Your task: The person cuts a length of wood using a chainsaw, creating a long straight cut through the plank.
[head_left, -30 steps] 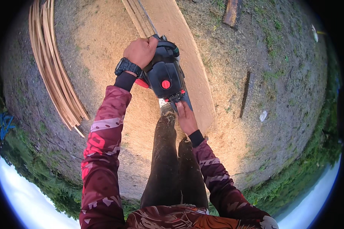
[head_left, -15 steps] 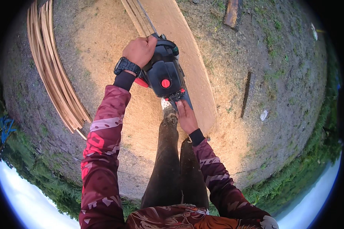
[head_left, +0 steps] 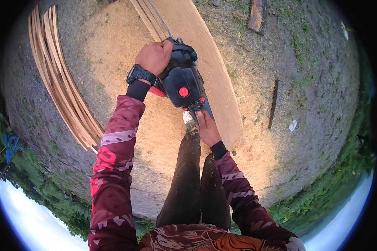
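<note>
A black chainsaw point(head_left: 176, 79) with a red round knob rests over a long sawn timber point(head_left: 220, 79), its bar pointing away along the wood. My left hand point(head_left: 155, 58), with a black watch above it, is closed round the front handle. Behind the motor, my right hand point(head_left: 207, 127) grips the rear handle; the trigger is hidden under its fingers. Thin cut strips point(head_left: 148, 19) lie along the timber's left side, beside the bar. Most of the bar's far end is beyond the top of the picture.
Several long wooden strips point(head_left: 63, 83) lie on the ground at left. Sawdust point(head_left: 155, 129) covers the soil round the timber and my feet. To the right are a dark wood block point(head_left: 256, 16), a narrow dark board point(head_left: 274, 104) and a white scrap point(head_left: 293, 125).
The view has shifted slightly, so the ground and timber sit a little differently in the picture. Both hands keep their hold on the chainsaw, which stays almost in place against the timber.
</note>
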Tool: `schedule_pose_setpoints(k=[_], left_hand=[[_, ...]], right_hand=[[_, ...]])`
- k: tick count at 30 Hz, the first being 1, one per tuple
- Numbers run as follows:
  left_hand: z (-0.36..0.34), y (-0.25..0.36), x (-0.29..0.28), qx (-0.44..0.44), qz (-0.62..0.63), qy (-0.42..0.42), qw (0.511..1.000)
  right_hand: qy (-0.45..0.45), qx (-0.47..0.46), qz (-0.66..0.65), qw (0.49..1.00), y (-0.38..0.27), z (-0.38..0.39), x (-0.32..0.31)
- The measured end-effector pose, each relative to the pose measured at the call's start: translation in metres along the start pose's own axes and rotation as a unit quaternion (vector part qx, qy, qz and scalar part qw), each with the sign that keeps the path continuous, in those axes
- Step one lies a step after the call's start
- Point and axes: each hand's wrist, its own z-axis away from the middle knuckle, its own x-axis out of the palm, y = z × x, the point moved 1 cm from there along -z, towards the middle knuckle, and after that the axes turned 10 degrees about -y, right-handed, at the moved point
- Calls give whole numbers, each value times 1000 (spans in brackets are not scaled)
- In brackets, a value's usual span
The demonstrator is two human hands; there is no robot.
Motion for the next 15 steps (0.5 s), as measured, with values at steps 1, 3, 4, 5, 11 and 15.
schedule_pose_setpoints(k=[1,3,4,5,11,15], left_hand=[[-1,1,-2,-6,1,-4,1000],[-4,0,-6,-1,3,-3,1000],[-5,-1,-7,1,7,-2,1000],[-8,-2,-9,2,5,-2,1000],[-21,-9,-13,4,-7,-5,1000],[-27,-15,-13,19,-10,-4,1000]], right_hand=[[0,1,-1,1000,0,-2,1],[5,-8,-8,1000,-2,-5,4],[8,-16,-12,1000,-4,-7,5],[8,-16,-14,1000,-5,-9,5],[18,-16,6,1000,-18,-18,9],[9,-1,-8,1000,-17,-26,14]])
